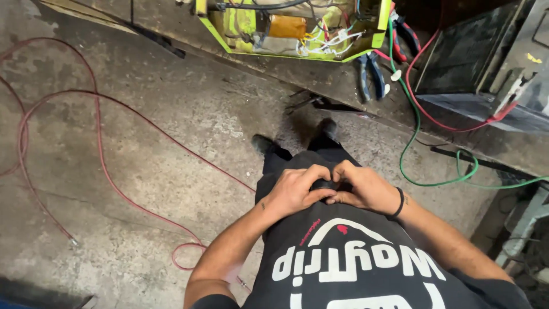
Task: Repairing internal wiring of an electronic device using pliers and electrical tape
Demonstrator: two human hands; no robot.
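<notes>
Two hands meet at the waist: left hand (pixel 294 191) and right hand (pixel 363 189) pinch a small dark object (pixel 325 186), too hidden to identify, against the black shirt (pixel 343 257), seemingly for steadiness. Red cable (pixel 97 143) loops across the concrete floor (pixel 171 114).

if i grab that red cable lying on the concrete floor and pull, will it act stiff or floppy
Probably floppy: the red cable lies in loose curves and a small loop. It looks thin, so likely light. It may drag and snag on the rough concrete floor rather than slide cleanly.
</notes>
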